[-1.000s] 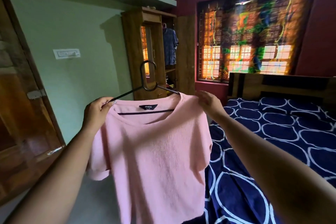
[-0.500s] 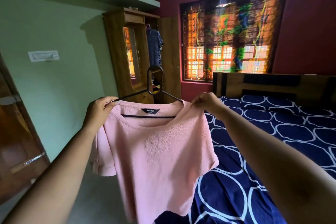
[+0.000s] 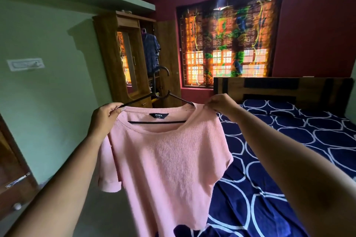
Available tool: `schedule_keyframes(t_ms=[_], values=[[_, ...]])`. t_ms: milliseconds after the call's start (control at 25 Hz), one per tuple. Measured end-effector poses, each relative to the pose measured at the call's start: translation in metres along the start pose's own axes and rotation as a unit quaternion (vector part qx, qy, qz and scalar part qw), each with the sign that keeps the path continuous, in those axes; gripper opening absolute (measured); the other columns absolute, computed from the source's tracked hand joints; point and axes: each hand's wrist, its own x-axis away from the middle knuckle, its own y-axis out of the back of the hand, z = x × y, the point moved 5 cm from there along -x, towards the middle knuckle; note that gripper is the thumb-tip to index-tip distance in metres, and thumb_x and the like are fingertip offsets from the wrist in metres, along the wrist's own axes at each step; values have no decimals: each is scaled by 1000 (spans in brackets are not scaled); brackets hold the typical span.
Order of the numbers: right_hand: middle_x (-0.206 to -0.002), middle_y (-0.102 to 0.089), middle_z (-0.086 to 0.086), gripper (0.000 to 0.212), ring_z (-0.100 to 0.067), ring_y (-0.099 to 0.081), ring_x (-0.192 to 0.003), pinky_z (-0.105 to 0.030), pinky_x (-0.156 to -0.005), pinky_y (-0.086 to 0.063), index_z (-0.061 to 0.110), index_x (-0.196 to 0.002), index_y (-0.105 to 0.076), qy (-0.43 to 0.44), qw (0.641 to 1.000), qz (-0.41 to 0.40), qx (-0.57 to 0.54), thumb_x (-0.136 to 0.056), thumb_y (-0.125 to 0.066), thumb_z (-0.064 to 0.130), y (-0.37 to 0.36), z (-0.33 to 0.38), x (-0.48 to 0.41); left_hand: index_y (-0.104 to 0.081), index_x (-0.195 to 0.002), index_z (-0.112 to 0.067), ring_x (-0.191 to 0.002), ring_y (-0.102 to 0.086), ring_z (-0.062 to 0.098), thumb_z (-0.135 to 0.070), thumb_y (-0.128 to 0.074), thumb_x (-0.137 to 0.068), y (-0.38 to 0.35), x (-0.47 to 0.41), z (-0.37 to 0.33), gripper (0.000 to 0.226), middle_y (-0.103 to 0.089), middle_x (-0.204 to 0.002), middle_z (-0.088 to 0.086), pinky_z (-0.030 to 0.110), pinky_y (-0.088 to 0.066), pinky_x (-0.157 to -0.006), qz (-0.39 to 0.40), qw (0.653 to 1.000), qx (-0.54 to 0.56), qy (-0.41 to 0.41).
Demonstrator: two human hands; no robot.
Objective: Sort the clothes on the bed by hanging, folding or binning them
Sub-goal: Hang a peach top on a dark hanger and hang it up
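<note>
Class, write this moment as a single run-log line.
pink top on black hanger | left hand grips one shoulder | right hand pinches the other | wardrobe open ahead

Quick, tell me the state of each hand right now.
Left hand: grips the pink top at its shoulder, by the hanger end.
Right hand: pinches the top's other shoulder.

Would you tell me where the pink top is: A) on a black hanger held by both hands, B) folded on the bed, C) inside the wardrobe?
A: the pink top hangs on the black hanger, the left hand and right hand gripping its shoulders.
</note>
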Motion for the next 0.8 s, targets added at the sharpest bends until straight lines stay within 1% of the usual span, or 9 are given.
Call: schedule_keyframes(t_ms=[80, 160, 200, 240, 360, 440, 560, 680, 800], values=[[-88, -64, -7, 9, -20, -61, -85, -33, -79, -52, 6, -96, -68, -19, 999, 31, -7, -89, -62, 4, 1, -4, 1, -71, -109, -6, -92, -63, 17, -18, -64, -91, -4, -2, -4, 23, -71, -105, 6, 0, -37, -72, 6, 1000, 2, 0], [-85, -62, -3, 8, -19, -59, -82, -30, -74, -51, 11, -91, -64, -26, 999, 22, -31, -91, -59, 6, 5, -7, 3, -71, -109, -6, -93, -62, 15, -16, -64, -90, -10, -5, -11, 22, -71, -106, 7, -3, -35, -71, 18, 1000, -1, -11], [-83, -61, -2, 11, -17, -58, -80, -30, -72, -50, 14, -87, -64, -27, 998, 9, -50, -92, -58, 5, 9, -8, 5, -71, -109, -5, -94, -61, 15, -15, -64, -90, -13, -7, -14, 22, -70, -107, 8, -3, -35, -72, 27, 999, -5, -20], [-81, -60, -2, 15, -16, -57, -78, -30, -71, -50, 15, -85, -63, -29, 997, -3, -69, -92, -56, 4, 14, -10, 6, -71, -109, -5, -95, -60, 14, -12, -64, -90, -16, -9, -18, 22, -70, -108, 9, 0, -37, -73, 38, 999, -14, -31], [-80, -58, -2, 17, -13, -56, -75, -25, -66, -50, 12, -86, -61, -19, 993, 10, -112, -93, -52, 0, 24, -13, 12, -70, -111, -5, -98, -60, 15, -9, -62, -91, -27, -10, -26, 22, -70, -111, 10, 19, -40, -80, 60, 996, -35, -54], [-82, -59, -2, 15, -11, -57, -76, -23, -68, -50, 11, -90, -62, -6, 993, 22, -112, -93, -53, -1, 28, -13, 14, -70, -111, -5, -100, -62, 20, -8, -62, -91, -32, -11, -30, 22, -70, -111, 11, 24, -41, -83, 51, 997, -22, -55], [-90, -64, -1, 14, -14, -61, -85, -24, -77, -51, 5, -102, -65, -1, 999, 31, -28, -91, -58, 1, 34, -17, 15, -69, -113, -2, -105, -63, 28, -6, -58, -93, -41, -14, -32, 23, -68, -115, 13, 27, -42, -85, 33, 998, -18, -47], [-101, -66, -4, 22, -19, -63, -91, -25, -77, -53, 5, -110, -67, 6, 992, 51, 117, -88, -62, 3, 36, -24, 14, -67, -114, 1, -107, -62, 31, -4, -57, -93, -48, -17, -34, 24, -67, -116, 17, 24, -40, -84, 23, 999, -3, -43], [-100, -64, -1, 23, -14, -60, -87, -9, -63, -42, 11, -107, -68, 22, 971, 36, 237, -85, -67, 8, 38, -34, 17, -67, -112, 3, -106, -63, 31, -3, -58, -92, -53, -20, -35, 23, -67, -114, 18, 17, -38, -80, 11, 999, 5, -52]])
